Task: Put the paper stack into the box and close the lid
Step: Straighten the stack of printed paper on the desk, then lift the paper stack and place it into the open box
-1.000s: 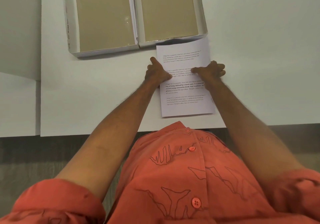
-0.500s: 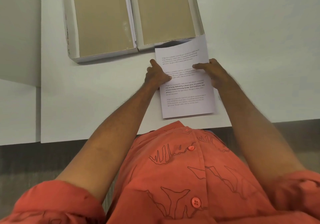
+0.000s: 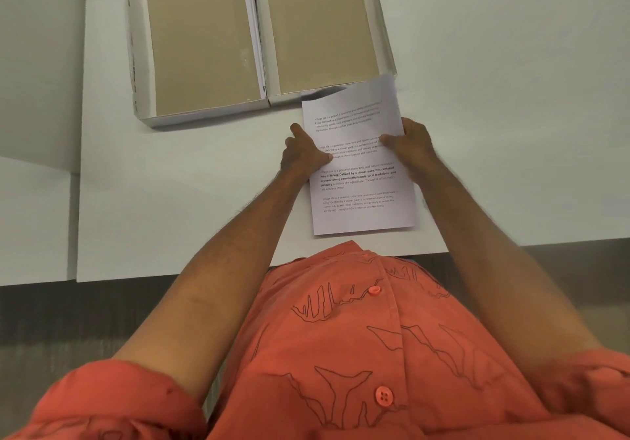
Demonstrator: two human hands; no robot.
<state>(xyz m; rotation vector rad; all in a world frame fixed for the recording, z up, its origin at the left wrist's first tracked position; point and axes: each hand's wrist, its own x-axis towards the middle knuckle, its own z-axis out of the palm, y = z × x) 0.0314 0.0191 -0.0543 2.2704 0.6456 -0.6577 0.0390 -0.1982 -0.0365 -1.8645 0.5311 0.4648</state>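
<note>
A view from above a person in an orange buttoned shirt (image 3: pixel 368 354), seated or standing at a white table (image 3: pixel 191 201); both bare forearms reach forward over its near edge. A stack of white printed paper (image 3: pixel 361 180) lies on the table in front of the person, its far end lifted and curling over the near rim of an open cardboard box (image 3: pixel 320 30); the rest of the stack is flat on the tabletop, outside the box. The left hand (image 3: pixel 303 153) grips the stack's left edge, thumb pressed on the top sheet and the other fingers curled closed beside and under the edge; the right hand (image 3: pixel 412 143) clamps the right edge, thumb lying across the printed page, fingers wrapped beneath where they cannot be seen. The box has white walls and a tan floor with nothing in it; its lid (image 3: pixel 197 47) lies open and flat immediately to the left, touching the box along one side, its tan inner face turned up; the lid's hinge cannot be made out clearly.
</note>
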